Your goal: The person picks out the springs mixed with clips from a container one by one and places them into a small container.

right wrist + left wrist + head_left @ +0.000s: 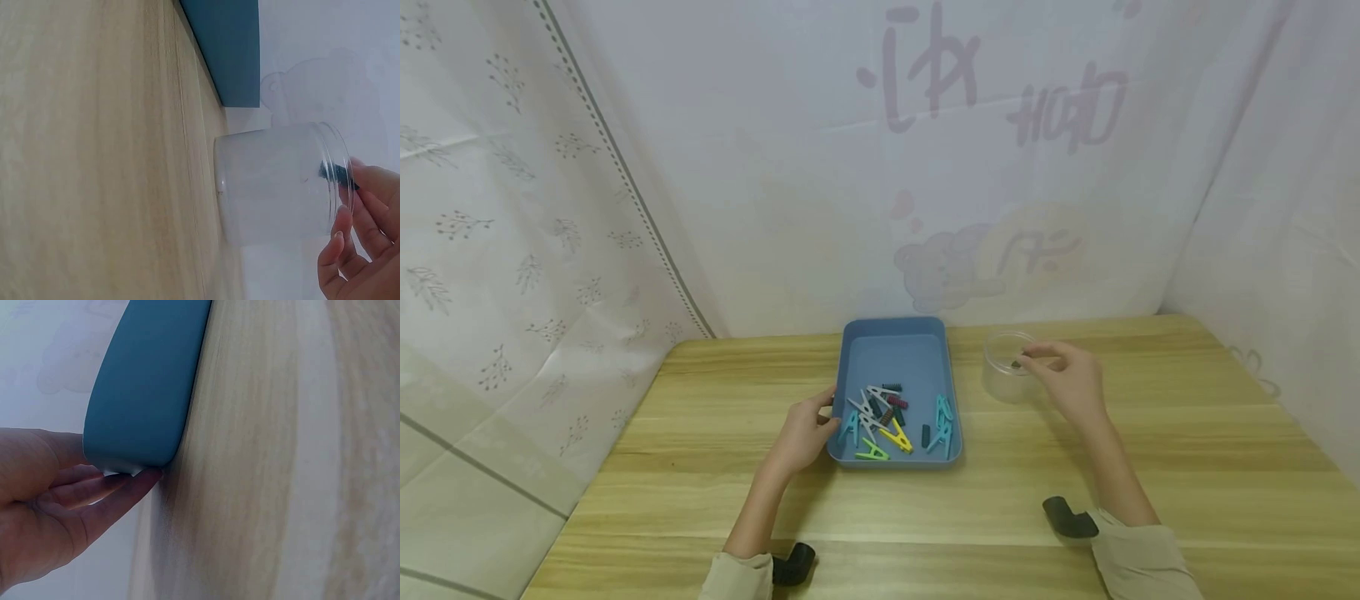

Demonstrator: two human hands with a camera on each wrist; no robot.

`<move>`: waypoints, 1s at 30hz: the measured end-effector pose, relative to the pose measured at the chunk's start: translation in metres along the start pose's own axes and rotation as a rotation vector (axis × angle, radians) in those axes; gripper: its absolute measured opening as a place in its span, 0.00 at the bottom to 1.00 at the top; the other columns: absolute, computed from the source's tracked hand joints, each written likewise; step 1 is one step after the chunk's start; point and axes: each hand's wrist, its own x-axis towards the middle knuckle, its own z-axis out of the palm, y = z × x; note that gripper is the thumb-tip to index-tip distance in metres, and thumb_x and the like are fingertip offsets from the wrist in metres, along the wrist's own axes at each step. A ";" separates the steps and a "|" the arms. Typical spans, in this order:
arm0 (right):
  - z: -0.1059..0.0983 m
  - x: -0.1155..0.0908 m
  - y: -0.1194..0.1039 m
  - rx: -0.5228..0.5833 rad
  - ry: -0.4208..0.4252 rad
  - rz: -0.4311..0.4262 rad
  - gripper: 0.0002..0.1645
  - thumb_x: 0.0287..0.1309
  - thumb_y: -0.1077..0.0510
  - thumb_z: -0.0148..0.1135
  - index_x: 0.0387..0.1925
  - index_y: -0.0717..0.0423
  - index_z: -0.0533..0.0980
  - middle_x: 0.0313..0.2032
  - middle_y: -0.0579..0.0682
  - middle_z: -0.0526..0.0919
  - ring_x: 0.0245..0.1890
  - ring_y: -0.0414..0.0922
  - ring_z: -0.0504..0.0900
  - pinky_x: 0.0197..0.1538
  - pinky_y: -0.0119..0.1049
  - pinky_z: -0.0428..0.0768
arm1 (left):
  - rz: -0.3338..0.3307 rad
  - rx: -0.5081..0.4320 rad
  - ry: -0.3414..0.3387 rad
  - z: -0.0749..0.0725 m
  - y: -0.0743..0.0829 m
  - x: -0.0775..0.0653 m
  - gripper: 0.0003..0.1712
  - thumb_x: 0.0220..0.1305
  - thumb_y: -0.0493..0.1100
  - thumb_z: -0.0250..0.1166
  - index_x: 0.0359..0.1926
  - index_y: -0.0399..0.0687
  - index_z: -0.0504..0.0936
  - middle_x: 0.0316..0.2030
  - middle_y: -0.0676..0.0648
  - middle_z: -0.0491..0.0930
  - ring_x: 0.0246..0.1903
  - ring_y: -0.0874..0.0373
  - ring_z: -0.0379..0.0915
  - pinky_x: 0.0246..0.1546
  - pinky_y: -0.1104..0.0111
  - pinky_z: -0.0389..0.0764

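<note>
Blue tray [895, 354], left fingers [125, 501] on edge; gap before jar [1002, 387].

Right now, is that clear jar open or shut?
The clear jar is open: its top is uncovered, and the right hand holds a dark piece at its mouth.

The head camera looks forward and down at the tray [898, 354] from well back; the wrist cameras, turned sideways, low and closer, both share it.
</note>
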 end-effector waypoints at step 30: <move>0.006 0.004 0.003 0.080 0.047 0.051 0.22 0.65 0.61 0.74 0.57 0.65 0.82 0.51 0.69 0.87 0.22 0.34 0.81 0.20 0.24 0.73 | 0.004 0.003 0.007 0.000 -0.001 0.001 0.32 0.71 0.25 0.61 0.74 0.27 0.67 0.62 0.25 0.79 0.47 0.34 0.87 0.45 0.52 0.90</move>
